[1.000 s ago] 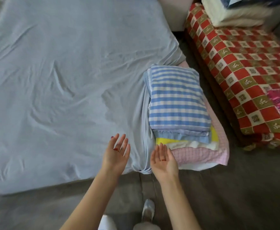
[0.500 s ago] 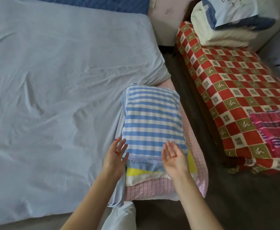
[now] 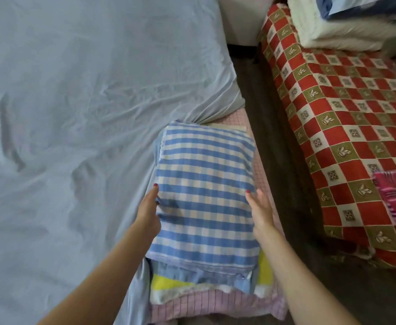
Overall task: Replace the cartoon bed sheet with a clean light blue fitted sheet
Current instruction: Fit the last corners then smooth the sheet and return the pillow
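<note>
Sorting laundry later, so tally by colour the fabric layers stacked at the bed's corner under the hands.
Blue-and-white striped: 1, the striped pillow
Plain blue: 1, the blue folded cloth
Yellow-and-white: 1, the yellow cloth
Pink checked: 1, the pink checked sheet
Total: 4

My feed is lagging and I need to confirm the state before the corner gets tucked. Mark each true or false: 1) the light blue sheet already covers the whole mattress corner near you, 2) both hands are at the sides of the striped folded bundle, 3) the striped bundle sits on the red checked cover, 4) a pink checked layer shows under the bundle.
1) False. The light blue fitted sheet stops short of the near corner, where the pink checked layer is exposed.
2) True. The left hand and right hand flank the striped folded bundle.
3) False. It lies on the bed; the red checked cover is across the floor gap.
4) True.
</note>
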